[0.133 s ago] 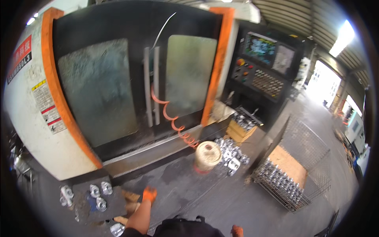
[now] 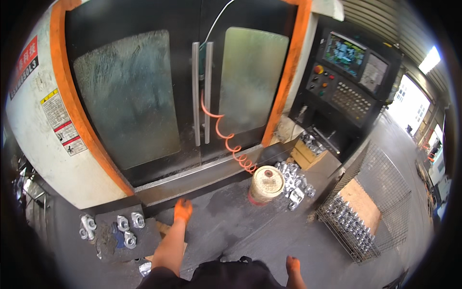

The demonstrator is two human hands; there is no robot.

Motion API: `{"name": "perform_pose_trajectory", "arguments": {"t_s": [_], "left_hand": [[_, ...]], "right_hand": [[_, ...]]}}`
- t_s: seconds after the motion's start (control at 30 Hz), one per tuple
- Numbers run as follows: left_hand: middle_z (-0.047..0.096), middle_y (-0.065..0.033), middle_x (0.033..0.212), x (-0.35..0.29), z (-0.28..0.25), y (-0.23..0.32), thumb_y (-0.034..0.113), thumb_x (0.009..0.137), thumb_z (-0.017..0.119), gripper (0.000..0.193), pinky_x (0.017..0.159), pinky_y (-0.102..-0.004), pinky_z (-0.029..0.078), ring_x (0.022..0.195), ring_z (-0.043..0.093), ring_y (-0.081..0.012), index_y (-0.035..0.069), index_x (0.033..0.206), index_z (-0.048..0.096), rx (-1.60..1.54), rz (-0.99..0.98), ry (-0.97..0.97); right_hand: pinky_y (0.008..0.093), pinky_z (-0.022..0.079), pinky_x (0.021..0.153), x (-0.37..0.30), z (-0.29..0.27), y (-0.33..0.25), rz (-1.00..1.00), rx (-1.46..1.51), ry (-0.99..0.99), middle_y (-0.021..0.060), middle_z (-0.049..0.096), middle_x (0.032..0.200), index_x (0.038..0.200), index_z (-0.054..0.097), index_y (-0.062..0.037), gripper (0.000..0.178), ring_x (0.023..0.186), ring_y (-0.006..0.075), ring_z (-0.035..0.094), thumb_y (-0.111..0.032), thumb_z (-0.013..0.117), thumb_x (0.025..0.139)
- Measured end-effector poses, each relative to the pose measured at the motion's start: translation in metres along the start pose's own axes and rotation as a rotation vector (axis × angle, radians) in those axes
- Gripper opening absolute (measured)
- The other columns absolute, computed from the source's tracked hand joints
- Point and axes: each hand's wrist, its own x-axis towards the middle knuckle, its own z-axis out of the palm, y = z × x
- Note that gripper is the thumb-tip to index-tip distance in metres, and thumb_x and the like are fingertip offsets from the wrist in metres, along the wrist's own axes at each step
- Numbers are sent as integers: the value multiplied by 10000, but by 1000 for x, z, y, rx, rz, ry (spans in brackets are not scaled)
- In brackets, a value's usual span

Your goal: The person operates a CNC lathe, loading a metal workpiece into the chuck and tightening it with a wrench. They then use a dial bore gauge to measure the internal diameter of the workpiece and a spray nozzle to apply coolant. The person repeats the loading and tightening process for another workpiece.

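My left hand (image 2: 183,210), in an orange glove, is stretched forward over the floor before the machine's closed double doors (image 2: 186,164). Its fingers are loosely bent and slightly apart, and nothing shows in them. Several silvery metal castings (image 2: 130,239) lie on a low dark surface (image 2: 107,243) to the left of that arm. My right hand (image 2: 292,264), also in an orange glove, hangs low near the bottom edge, apart from everything around it. Its fingers are too foreshortened to read, and no object is visible in it.
A lidded cream bucket (image 2: 267,182) stands ahead, beside piled metal castings (image 2: 294,183). Behind them is a yellow box (image 2: 308,155) of parts, below the control panel (image 2: 349,72). At right, a wire cage (image 2: 394,202) holds rows of castings. An orange coiled hose (image 2: 231,140) hangs down the doors.
My view has shifted, so machine, bucket and cage sit farther right. The left hand appears higher, nearer the machine's base. More of my right hand and wrist shows.
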Motion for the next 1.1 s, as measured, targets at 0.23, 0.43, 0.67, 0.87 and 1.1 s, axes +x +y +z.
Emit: {"name": "perform_pose_trajectory", "arguments": {"t_s": [0.23,0.43,0.67,0.87,1.1], "left_hand": [[570,-265,1475,196,-13,202,345,1012,658,609,1175,-433,409,1383,545,-383,-33,1472,530,-109,435,135],[655,-232,1348,267,-34,394,315,950,691,541,998,-458,545,1191,682,-345,3,1384,608,-33,550,366],[678,-217,972,291,28,471,208,806,772,286,865,-535,521,968,646,-450,26,993,656,-101,386,607],[679,-156,972,304,20,480,193,759,783,274,848,-493,505,932,646,-370,73,979,674,90,257,535],[682,-103,972,301,12,490,188,759,777,265,862,-441,466,970,646,-312,109,993,680,232,226,523]], "right_hand": [[429,537,960,96,-14,-391,-576,258,-72,254,749,1123,1121,725,53,536,1102,370,716,-453,664,957],[378,534,884,113,-13,-750,-1173,574,-249,165,739,1017,1202,686,3,464,965,279,702,-411,675,994],[377,520,957,117,-40,-938,-1368,331,-144,184,717,1202,1294,640,29,571,1064,284,681,-440,711,976],[391,508,945,132,-41,-962,-1446,174,-84,169,751,1158,1286,662,20,599,1013,281,689,-482,723,964],[426,517,977,103,-63,-963,-1396,171,-36,219,733,1189,1265,679,19,610,1083,344,698,-457,761,891]]}}
